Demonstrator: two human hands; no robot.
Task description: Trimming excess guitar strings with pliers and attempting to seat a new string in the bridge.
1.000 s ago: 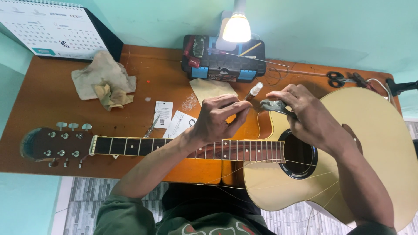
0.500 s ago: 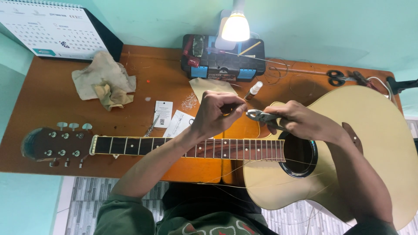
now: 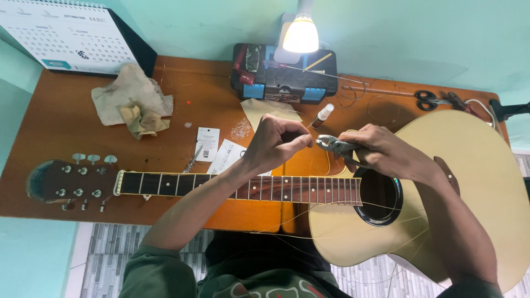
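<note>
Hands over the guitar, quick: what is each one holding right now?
Left hand: fingers pinched shut, probably on a thin guitar string; too fine to confirm.
Right hand: closed around metal pliers.

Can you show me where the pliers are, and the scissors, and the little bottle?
pliers point(image 3: 330, 144): head view, on the metal jaws sticking out of the right hand.
scissors point(image 3: 426, 99): head view, on the black handle loops at the desk's back edge.
little bottle point(image 3: 321, 116): head view, on its body below the white cap.
</note>
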